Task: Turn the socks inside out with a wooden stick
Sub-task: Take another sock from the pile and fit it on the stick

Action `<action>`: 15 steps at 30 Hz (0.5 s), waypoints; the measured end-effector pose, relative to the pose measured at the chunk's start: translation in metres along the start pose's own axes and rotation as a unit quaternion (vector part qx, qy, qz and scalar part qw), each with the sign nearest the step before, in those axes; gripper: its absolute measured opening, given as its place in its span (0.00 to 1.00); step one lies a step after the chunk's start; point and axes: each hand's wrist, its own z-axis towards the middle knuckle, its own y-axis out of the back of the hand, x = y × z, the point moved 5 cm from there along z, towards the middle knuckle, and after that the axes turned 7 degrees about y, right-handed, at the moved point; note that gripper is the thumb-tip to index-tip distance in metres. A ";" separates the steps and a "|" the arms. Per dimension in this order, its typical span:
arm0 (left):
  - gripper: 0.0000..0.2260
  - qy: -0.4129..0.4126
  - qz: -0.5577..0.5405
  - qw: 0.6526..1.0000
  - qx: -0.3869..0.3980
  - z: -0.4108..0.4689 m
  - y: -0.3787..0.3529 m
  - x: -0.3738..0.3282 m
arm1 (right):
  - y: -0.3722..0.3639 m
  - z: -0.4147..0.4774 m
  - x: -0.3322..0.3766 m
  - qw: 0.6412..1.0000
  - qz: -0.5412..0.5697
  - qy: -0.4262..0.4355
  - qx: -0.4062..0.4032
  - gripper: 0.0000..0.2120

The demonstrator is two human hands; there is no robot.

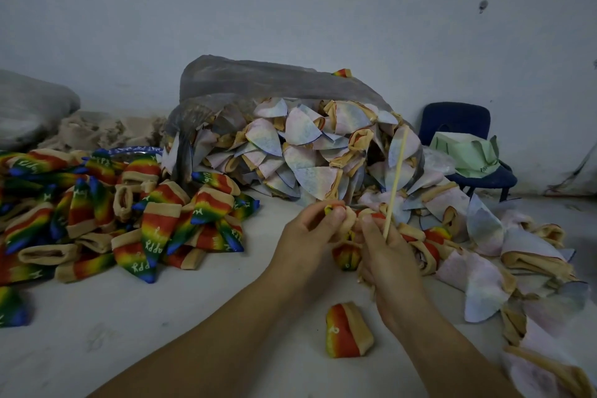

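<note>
Two hands work at frame centre: the left hand (pixel 310 229) pinches the sock (pixel 347 257); the right hand (pixel 387 255) grips the wooden stick (pixel 396 181), which points toward 12 o'clock. Rainbow socks (pixel 129 207) lie at 9 o'clock, pale socks (pixel 307 152) at 12.

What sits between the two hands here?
In the head view, a rainbow sock with a tan cuff is bunched between the left hand and right hand, which also holds the wooden stick.

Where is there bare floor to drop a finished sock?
Bare floor lies on the near side of the rainbow pile, left of the left hand. A narrow strip runs between that pile and the bag. Right of the right hand, pale socks crowd it.
</note>
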 end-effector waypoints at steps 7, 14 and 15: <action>0.07 0.021 0.024 0.999 -0.010 0.016 0.003 0.015 | -0.003 0.012 -0.007 0.997 -0.075 0.013 0.005 0.08; 0.12 0.146 -0.186 0.971 0.028 0.035 -0.004 0.025 | -0.004 0.026 -0.018 0.995 -0.089 -0.019 0.041 0.12; 0.11 0.154 -0.211 0.964 0.037 0.039 -0.004 0.025 | -0.003 0.026 -0.018 0.994 -0.099 -0.015 0.052 0.13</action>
